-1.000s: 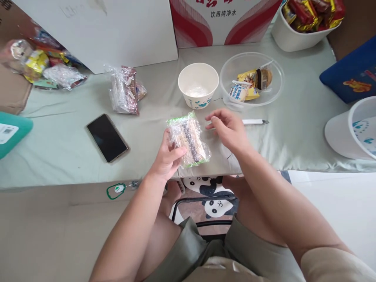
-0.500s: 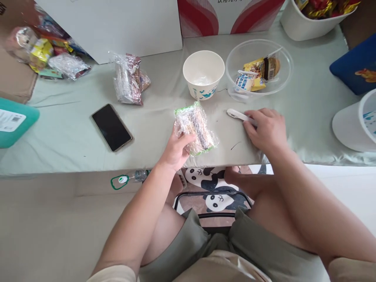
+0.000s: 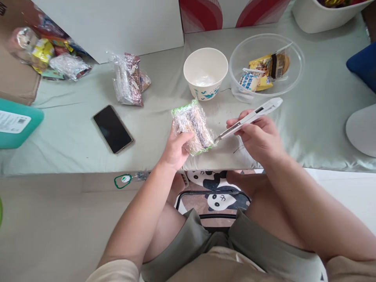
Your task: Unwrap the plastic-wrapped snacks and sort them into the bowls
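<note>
A clear-wrapped snack pack (image 3: 195, 127) with green edges, light and dark inside, is held in my left hand (image 3: 176, 149), thumb across its front. My right hand (image 3: 260, 137) grips a white utility knife (image 3: 252, 117). The knife slants down to the left, its tip at the pack's lower right corner; whether it touches the wrapper I cannot tell. Beyond the pack stands a white paper bowl (image 3: 205, 72) with blue print and some clear film inside. Right of that bowl, a clear plastic bowl (image 3: 296, 78) holds several small packaged snacks.
A black phone (image 3: 113, 129) and a wrapped snack bundle (image 3: 129, 80) lie on the left of the cloth-covered table (image 3: 67, 117). Boxes (image 3: 117, 27) stand along the back. At the right are white containers (image 3: 317, 17) and a blue object (image 3: 364, 64).
My right hand has lifted the utility knife off the table and turned its tip toward the pack. The pack in my left hand has barely moved. The view has shifted slightly.
</note>
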Motion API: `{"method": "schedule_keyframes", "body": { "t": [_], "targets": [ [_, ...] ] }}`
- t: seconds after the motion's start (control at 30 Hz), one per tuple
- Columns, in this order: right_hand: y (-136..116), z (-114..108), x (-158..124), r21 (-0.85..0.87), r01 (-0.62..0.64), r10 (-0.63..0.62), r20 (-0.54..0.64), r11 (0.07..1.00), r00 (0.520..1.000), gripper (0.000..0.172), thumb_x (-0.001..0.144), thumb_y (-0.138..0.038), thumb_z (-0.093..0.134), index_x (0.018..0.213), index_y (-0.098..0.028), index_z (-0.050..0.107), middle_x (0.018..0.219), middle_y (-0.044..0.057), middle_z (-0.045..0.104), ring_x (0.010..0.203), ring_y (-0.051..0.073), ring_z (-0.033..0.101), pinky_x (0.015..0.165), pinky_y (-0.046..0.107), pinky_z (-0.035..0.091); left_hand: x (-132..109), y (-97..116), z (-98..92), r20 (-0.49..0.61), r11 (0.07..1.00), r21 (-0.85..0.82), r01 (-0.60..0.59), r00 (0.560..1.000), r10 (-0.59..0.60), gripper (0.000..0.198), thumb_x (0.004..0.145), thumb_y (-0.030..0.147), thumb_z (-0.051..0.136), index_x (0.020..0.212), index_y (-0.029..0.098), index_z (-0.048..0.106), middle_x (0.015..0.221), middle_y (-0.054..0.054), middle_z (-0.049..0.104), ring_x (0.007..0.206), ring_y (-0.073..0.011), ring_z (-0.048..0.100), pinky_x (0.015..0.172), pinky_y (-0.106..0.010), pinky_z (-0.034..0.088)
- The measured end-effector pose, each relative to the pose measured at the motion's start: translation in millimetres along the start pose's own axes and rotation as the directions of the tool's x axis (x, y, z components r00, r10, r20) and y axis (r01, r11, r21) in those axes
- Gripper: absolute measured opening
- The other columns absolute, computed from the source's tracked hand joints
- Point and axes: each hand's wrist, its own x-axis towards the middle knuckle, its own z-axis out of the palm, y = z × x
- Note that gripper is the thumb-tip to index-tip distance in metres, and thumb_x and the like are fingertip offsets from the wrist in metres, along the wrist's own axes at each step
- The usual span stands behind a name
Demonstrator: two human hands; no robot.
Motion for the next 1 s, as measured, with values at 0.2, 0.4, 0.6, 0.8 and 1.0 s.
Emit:
{"method": "schedule_keyframes", "body": {
  "t": [0.2,0.4,0.6,0.8,1.0],
  "targets": [
    [-4.7,-8.5,3.1,0.013,0.160,-0.159,-0.079,0.987,0.984,0.018,0.078,-0.029,0.069,0.093,-0.029,0.059,0.061,-0.008,0.045,0.049,0.011,0.037,0.050,0.029,0.035,3.7,-0.4,1.1,-0.007,1.000,-0.002,-0.011,1.000,0.011,0.064,0.063,0.027,0.083,0.122,0.027,0.058,0.116,-0.007,0.072,0.124,-0.0347,0.066,0.095,-0.048,0.057],
    [-5.0,-4.3,-12.4,-0.016,0.247,-0.248,-0.093,0.969,0.964,0.026,0.087,-0.048,0.067,0.091,-0.030,0.049,0.053,-0.009,0.040,0.043,0.013,0.042,0.043,0.028,0.035,3.0,-3.2,4.4,-0.019,1.000,0.002,-0.023,1.000,0.023,0.063,0.063,0.028,0.083,0.120,0.026,0.057,0.119,-0.006,0.072,0.124,-0.0350,0.066,0.096,-0.049,0.056],
    [2.5,25.6,-33.6,-0.243,0.419,-0.448,-0.077,0.875,0.891,0.022,0.102,-0.052,0.054,0.102,-0.031,0.052,0.066,-0.004,0.063,0.048,0.015,0.055,0.047,0.031,0.044,5.5,-8.3,5.7,-0.041,0.996,-0.003,-0.087,0.995,0.087,0.059,0.066,0.040,0.085,0.115,0.027,0.055,0.116,-0.004,0.072,0.126,-0.0341,0.065,0.096,-0.046,0.056],
    [4.4,53.7,-35.9,-0.354,0.656,-0.595,0.278,0.666,0.754,0.026,0.105,-0.048,0.046,0.116,-0.029,0.060,0.088,0.004,0.075,0.071,0.018,0.071,0.066,0.034,0.058,4.7,-7.8,7.7,0.014,0.999,-0.002,-0.051,0.999,0.051,0.058,0.070,0.051,0.085,0.115,0.029,0.057,0.113,-0.004,0.074,0.128,-0.0338,0.065,0.098,-0.044,0.055],
    [4.9,59.9,-35.9,-0.435,0.634,-0.549,0.320,0.639,0.772,0.023,0.106,-0.044,0.047,0.114,-0.028,0.060,0.085,0.003,0.074,0.071,0.018,0.072,0.064,0.031,0.057,3.5,-9.2,8.4,-0.009,0.984,0.040,-0.174,0.985,0.174,0.040,0.079,0.050,0.080,0.107,0.031,0.059,0.105,0.001,0.073,0.124,-0.0300,0.068,0.098,-0.043,0.057]
  ]
}}
